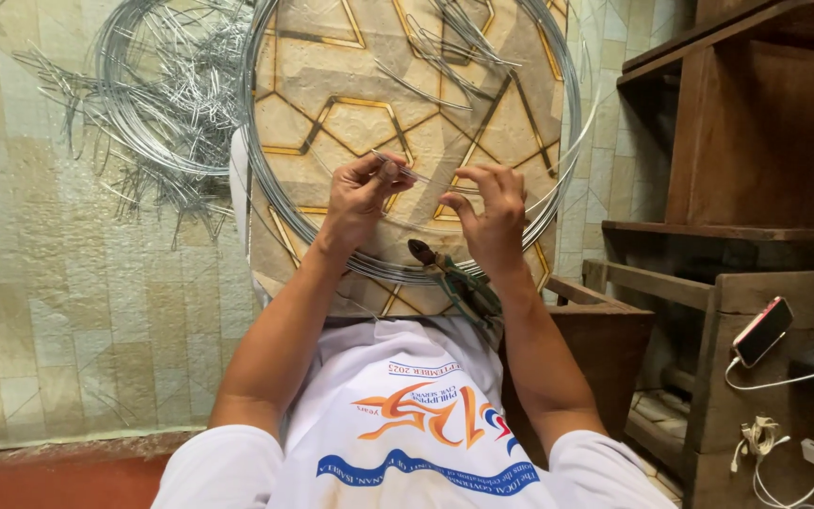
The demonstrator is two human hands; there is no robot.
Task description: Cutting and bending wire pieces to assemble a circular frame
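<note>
Your left hand [358, 200] and right hand [492, 219] have their fingers pinched together on a thin short wire [405, 172] held between them, above the large wire hoop [558, 113] on the patterned board [350, 85], with green-handled pliers [454, 278] lying under your right wrist.

The large wire coil [407, 141] lies on the patterned board [350, 113], with the tangled wire heap [143, 104] to its left, the pliers [454, 278] at its near edge, and the phone [762, 330] far right on the wooden shelf [765, 292].
</note>
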